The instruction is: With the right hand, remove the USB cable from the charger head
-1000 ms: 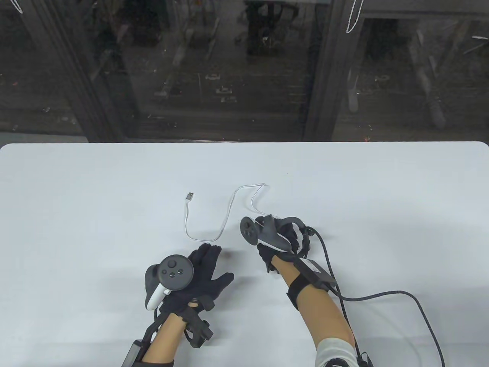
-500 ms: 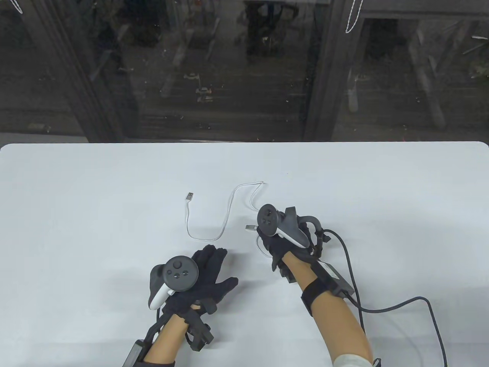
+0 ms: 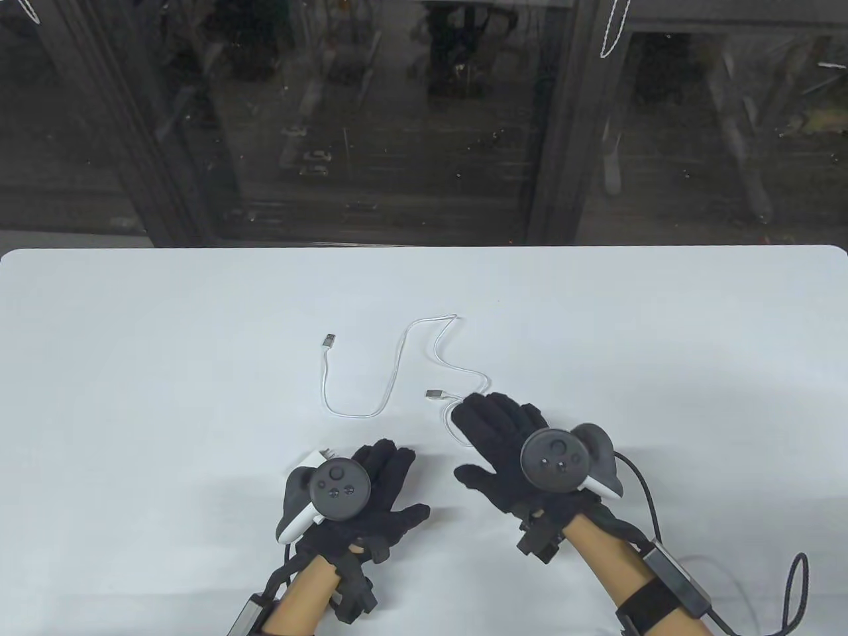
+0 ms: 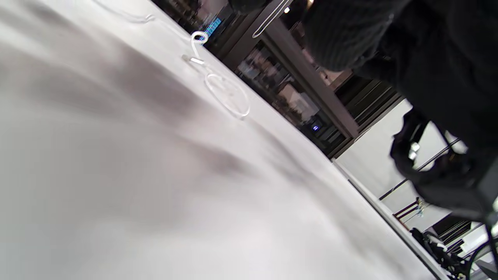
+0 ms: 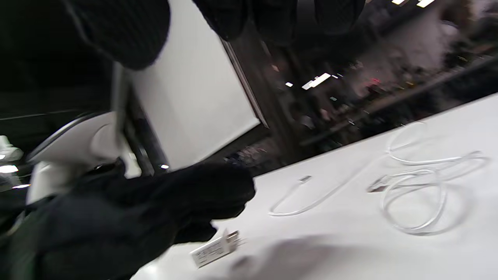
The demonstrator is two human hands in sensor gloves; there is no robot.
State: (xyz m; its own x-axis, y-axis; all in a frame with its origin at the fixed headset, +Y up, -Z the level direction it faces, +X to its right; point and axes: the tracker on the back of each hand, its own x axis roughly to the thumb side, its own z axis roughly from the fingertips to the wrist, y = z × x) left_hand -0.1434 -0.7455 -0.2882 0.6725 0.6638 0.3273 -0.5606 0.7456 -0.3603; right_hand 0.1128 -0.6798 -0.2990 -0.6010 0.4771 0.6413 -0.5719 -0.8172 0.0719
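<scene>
Both hands lie palm down on the white table (image 3: 132, 371). The right hand (image 3: 513, 450) is spread flat, holding nothing; its fingertips are just beside the loose USB cable (image 3: 394, 371). The left hand (image 3: 371, 493) is spread too, with the white charger head (image 5: 214, 249) just beside it, apart from the cable.

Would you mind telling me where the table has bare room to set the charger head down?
The table is bare left of the USB cable and right of the right hand, out to both edges. It is crowded in the middle: cable loops, the left hand and the charger head beside it.
</scene>
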